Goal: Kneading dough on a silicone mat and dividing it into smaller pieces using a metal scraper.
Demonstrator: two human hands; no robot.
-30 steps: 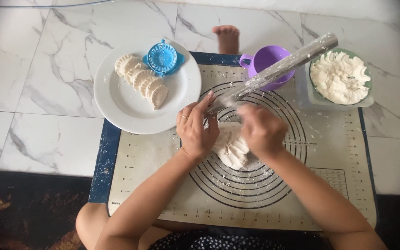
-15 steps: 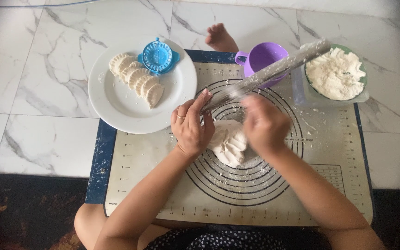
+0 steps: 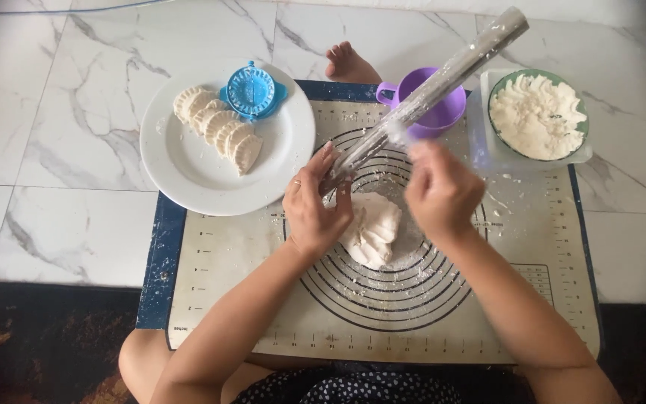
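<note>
My left hand (image 3: 315, 206) grips the lower end of a long floury rolling pin (image 3: 431, 90), which slants up to the right above the mat. Close to the pin's middle, my right hand (image 3: 441, 187) has its fingers bunched and touches the pin's floured side. Between both hands a folded lump of white dough (image 3: 371, 228) lies on the ringed centre of the baking mat (image 3: 218, 299).
A white plate (image 3: 188, 176) at the left holds several shaped dumplings (image 3: 218, 127) and a blue dumpling press (image 3: 252, 91). A purple cup (image 3: 443, 112) and a bowl of flour (image 3: 536, 116) stand at the mat's far edge. A bare foot (image 3: 349, 63) rests on the marble floor.
The rolling pin has been lifted and tilted more steeply. My right hand came off the dough and rose to the pin; the dough now lies uncovered.
</note>
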